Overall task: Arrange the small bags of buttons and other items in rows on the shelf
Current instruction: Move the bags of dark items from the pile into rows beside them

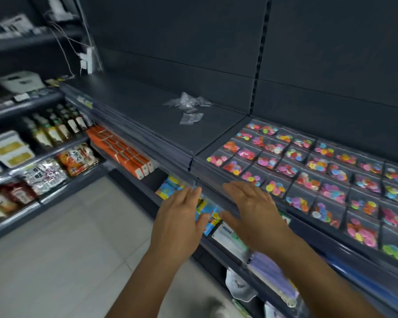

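Several small clear bags of coloured buttons point(317, 166) lie in neat rows on the right section of the dark shelf point(216, 138). A loose heap of clear small bags point(189, 106) lies on the left section, toward the back wall. My left hand point(179, 216) and my right hand point(251, 210) hover side by side in front of the shelf's front edge, fingers straight and spread, holding nothing. Both are below and in front of the heap, apart from it.
Colourful packets point(207, 210) sit on the lower shelf under my hands. Orange boxes point(122, 150) lie further left. Bottles point(55, 129) and snack bags point(76, 159) fill the side rack at left. Light floor tiles point(67, 249) lie below.
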The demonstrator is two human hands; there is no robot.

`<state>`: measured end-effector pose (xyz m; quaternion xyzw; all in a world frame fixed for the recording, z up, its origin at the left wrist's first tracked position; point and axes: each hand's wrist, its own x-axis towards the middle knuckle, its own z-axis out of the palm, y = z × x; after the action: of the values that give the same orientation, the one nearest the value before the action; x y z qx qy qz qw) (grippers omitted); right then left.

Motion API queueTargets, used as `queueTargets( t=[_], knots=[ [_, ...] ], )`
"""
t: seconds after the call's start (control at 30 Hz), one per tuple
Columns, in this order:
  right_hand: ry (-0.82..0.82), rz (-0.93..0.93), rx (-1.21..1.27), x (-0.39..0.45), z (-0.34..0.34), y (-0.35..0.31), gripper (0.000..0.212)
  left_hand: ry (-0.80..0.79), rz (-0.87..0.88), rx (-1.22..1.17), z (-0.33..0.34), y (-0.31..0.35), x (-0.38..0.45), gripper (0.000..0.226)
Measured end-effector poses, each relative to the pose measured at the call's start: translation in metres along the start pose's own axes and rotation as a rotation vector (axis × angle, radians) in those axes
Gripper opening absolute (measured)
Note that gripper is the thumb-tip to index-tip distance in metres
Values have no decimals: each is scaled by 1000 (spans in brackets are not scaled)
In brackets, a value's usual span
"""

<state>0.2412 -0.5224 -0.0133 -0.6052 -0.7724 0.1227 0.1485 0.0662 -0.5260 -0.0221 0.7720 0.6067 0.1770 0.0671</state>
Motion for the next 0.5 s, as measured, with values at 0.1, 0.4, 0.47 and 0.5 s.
queueTargets(
  t=[0.1, 0.4, 0.47, 0.5],
  knots=[
    [-6, -30, 10, 40, 4, -11, 62, 31, -32, 2, -7, -23, 27, 60],
    [-2, -53, 46, 169, 5, -16, 65, 31, -5, 7, -14, -77, 135, 60],
    [-9, -47, 45, 195, 1, -10, 65, 32, 18, -2, -14, -82, 161, 60],
    [-12, -48, 38, 207, 0, -6, 64, 32, 28, -6, -13, -85, 174, 60]
  ],
)
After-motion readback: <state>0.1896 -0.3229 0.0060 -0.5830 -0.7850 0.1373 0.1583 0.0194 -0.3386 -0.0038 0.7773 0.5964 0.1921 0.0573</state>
